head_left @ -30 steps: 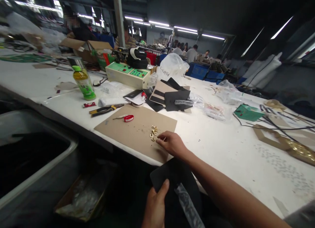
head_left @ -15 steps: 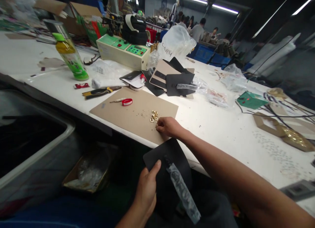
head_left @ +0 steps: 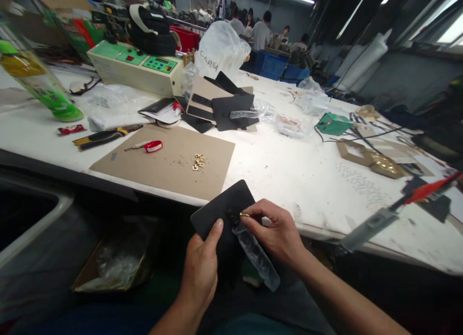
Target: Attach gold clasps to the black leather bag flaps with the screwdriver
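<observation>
My left hand (head_left: 202, 262) grips a black flat panel (head_left: 213, 207) with rounded corners, its thumb on top, just off the table's front edge. A dark strap piece in a clear plastic sleeve (head_left: 258, 260) hangs from the panel's middle. My right hand (head_left: 277, 224) pinches a small gold metal piece (head_left: 244, 214) between thumb and forefinger, close above the strap's upper end. Whether the piece touches the strap I cannot tell. More gold metal pieces (head_left: 198, 162) lie in a small pile on a brown cardboard sheet (head_left: 173, 176), with tiny dark bits around them.
On the cardboard lies a red-handled screwdriver (head_left: 153, 146); yellow-black pliers (head_left: 104, 136) lie beside it. Behind are stacked panels (head_left: 231, 108), a control box (head_left: 135, 67) and a green-labelled bottle (head_left: 43, 87). A grey tool with a red part (head_left: 372, 229) juts over the right edge.
My right hand has left the cardboard and come back to the panel, now with a gold piece in its fingers. My left hand still holds the panel. The view has swung right.
</observation>
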The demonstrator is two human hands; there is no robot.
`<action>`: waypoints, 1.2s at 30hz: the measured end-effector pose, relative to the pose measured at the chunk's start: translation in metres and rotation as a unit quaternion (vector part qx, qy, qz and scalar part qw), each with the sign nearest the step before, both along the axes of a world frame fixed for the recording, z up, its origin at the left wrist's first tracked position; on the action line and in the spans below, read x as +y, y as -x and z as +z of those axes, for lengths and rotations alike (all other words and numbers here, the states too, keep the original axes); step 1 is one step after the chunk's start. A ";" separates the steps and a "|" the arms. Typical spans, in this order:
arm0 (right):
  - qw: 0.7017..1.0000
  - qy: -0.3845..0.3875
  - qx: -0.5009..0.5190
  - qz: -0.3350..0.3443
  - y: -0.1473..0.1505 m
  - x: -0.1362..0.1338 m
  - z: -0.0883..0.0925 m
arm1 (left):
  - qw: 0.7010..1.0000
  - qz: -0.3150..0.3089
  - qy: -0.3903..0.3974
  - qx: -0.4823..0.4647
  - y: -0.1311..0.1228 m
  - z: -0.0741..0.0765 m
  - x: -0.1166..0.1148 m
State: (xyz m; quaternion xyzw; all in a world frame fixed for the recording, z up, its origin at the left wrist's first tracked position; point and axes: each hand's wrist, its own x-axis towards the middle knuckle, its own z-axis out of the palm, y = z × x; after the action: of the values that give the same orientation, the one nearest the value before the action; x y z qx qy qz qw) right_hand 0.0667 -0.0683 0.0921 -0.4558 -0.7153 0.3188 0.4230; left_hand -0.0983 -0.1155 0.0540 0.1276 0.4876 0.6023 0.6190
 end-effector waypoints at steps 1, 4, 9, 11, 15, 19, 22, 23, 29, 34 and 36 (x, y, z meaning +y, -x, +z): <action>1.000 -0.012 0.005 -0.015 -0.004 -0.008 -0.003 | 0.999 -0.014 -0.012 0.027 -0.006 0.002 -0.002; 0.998 -0.036 0.016 -0.043 -0.018 -0.022 -0.006 | 0.991 -0.059 -0.043 0.110 -0.023 0.006 -0.009; 0.995 -0.072 0.022 -0.063 -0.045 -0.036 -0.003 | 0.965 -0.115 -0.054 0.228 -0.051 0.017 -0.022; 0.994 -0.088 0.015 -0.071 -0.054 -0.041 -0.002 | 0.954 -0.125 -0.050 0.268 -0.062 0.022 -0.027; 0.989 -0.110 0.005 -0.100 -0.068 -0.051 -0.003 | 0.946 -0.128 -0.055 0.294 -0.080 0.033 -0.036; 0.979 -0.121 0.013 -0.165 -0.076 -0.059 -0.004 | 0.942 -0.127 -0.064 0.305 -0.093 0.040 -0.041; 0.972 -0.138 0.001 -0.191 -0.080 -0.064 -0.006 | 0.937 -0.124 -0.069 0.320 -0.101 0.041 -0.045; 0.970 -0.146 -0.005 -0.193 -0.081 -0.066 -0.007 | 0.938 -0.122 -0.073 0.317 -0.103 0.041 -0.046; 0.984 -0.125 0.007 -0.127 -0.093 -0.087 -0.001 | 0.950 -0.136 -0.093 0.264 -0.110 0.046 -0.058; 0.998 -0.049 -0.036 -0.023 -0.108 -0.103 0.012 | 0.937 -0.149 -0.156 0.276 -0.115 0.049 -0.066; 0.997 -0.046 -0.042 -0.035 -0.108 -0.105 0.011 | 0.932 -0.133 -0.179 0.284 -0.120 0.048 -0.070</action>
State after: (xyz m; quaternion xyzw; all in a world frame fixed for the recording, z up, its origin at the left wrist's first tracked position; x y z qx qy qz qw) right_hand 0.1747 -0.1736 0.1034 -0.4733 -0.7301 0.2514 0.4239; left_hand 0.0213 -0.1853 0.1023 0.4660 0.5056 0.5301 0.4962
